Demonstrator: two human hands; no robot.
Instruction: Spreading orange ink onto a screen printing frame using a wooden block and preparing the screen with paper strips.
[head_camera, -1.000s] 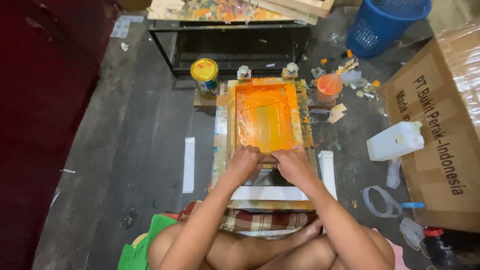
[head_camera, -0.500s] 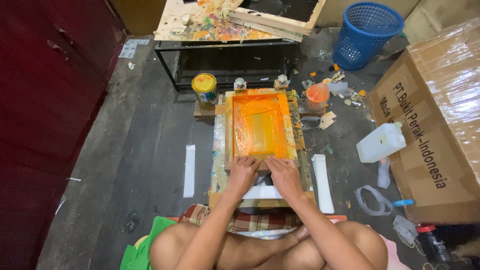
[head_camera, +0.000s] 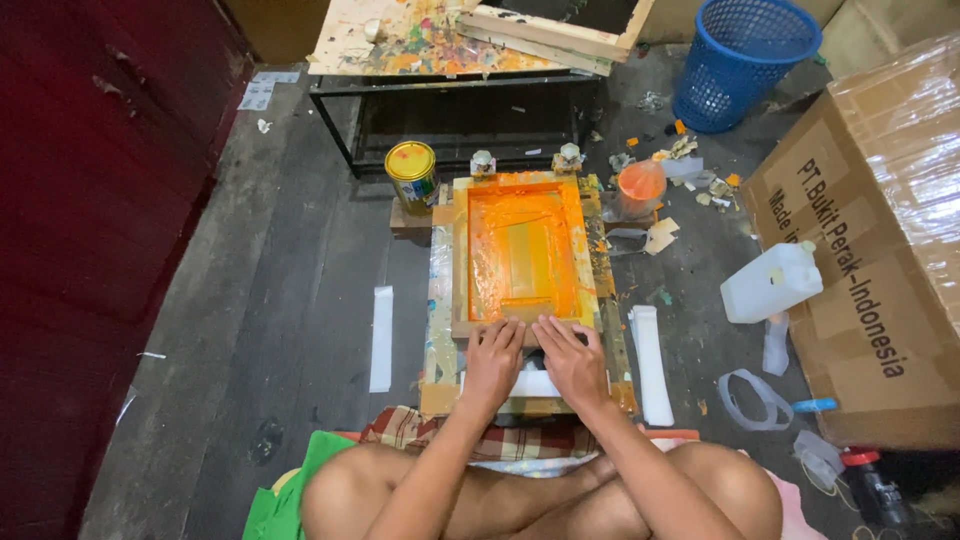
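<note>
I sit cross-legged on the floor before a wooden screen-printing frame (head_camera: 460, 250) whose mesh is covered in orange ink (head_camera: 520, 250). The frame lies on a paint-stained wooden base (head_camera: 438, 320). My left hand (head_camera: 494, 360) and my right hand (head_camera: 568, 358) rest side by side, palms down, on the frame's near edge. A white piece (head_camera: 530, 385) lies just below the hands, partly hidden by them. Neither hand holds a tool.
A yellow-lidded can (head_camera: 411, 172) and an orange cup (head_camera: 641, 188) flank the frame's far end. A white jug (head_camera: 770, 282), a blue basket (head_camera: 745, 62) and a cardboard box (head_camera: 880, 250) are to the right. White strips (head_camera: 381, 338) lie on the dark floor. A paint-stained table (head_camera: 450, 45) stands beyond.
Both hands have slid toward me, from over the orange mesh to the frame's near edge. The camera has tilted up, showing more of the table and basket.
</note>
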